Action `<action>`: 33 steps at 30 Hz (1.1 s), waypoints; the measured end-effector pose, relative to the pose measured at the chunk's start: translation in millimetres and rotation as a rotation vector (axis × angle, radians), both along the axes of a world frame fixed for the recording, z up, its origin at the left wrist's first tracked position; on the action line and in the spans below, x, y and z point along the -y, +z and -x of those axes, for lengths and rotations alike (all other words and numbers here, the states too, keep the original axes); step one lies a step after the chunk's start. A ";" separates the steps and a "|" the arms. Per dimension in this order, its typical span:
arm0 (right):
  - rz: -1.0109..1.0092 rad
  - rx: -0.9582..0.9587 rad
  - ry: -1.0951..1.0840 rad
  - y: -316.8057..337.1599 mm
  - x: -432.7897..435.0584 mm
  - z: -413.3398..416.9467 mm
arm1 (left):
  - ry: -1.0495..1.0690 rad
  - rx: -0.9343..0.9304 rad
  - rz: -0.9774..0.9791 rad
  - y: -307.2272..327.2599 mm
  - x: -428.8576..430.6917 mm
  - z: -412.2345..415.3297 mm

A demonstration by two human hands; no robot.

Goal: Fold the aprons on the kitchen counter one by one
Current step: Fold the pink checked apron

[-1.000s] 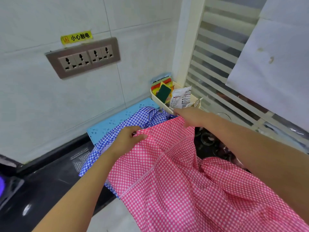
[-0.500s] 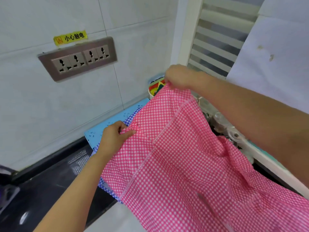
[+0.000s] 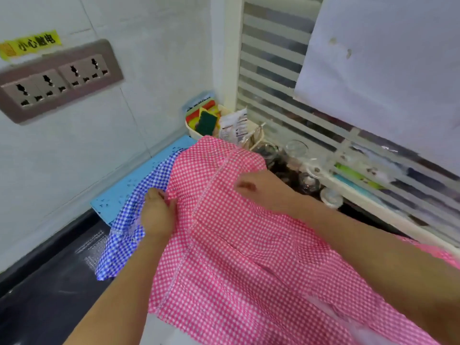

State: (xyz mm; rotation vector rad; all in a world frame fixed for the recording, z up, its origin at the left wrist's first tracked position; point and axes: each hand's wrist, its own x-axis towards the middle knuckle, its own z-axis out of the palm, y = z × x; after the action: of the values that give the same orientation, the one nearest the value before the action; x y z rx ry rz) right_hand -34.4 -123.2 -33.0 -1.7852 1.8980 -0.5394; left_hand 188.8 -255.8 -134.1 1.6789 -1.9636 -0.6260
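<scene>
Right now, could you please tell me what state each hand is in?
Left hand: pinching the edge of the pink apron.
Right hand: on the pink apron, blurred; grip cannot be told.

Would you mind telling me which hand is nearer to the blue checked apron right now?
Left. The left hand holds the edge of the pink apron right beside the blue checked apron; the right hand lies farther right on the pink apron, apart from the blue one.

Top apron over apron (on mat)
</scene>
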 end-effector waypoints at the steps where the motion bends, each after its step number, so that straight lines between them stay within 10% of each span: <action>1: -0.054 0.008 -0.042 -12.4 -33.8 9.1 | -0.030 -0.045 -0.025 -0.1 -2.9 3.6; 12: -0.735 0.038 -0.474 -104.0 -327.4 40.7 | -0.460 -0.187 -0.385 -26.1 -70.1 25.4; 18: -0.119 0.059 -0.805 -110.0 -362.1 13.3 | -0.347 0.128 -0.194 -46.8 -85.7 25.9; 23: -0.367 0.161 -0.565 -123.7 -363.1 -12.5 | -0.250 0.104 -0.043 -36.2 -101.4 52.2; 33: -0.252 0.048 -0.633 -153.7 -343.4 -28.6 | -0.557 -0.141 0.176 -32.4 -120.0 44.2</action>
State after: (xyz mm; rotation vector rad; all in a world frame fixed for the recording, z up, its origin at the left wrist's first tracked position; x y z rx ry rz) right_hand -5.8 220.2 -186.7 -0.9886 2.3664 -0.5125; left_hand 144.7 -135.9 -166.5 0.9504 -2.3094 -0.7133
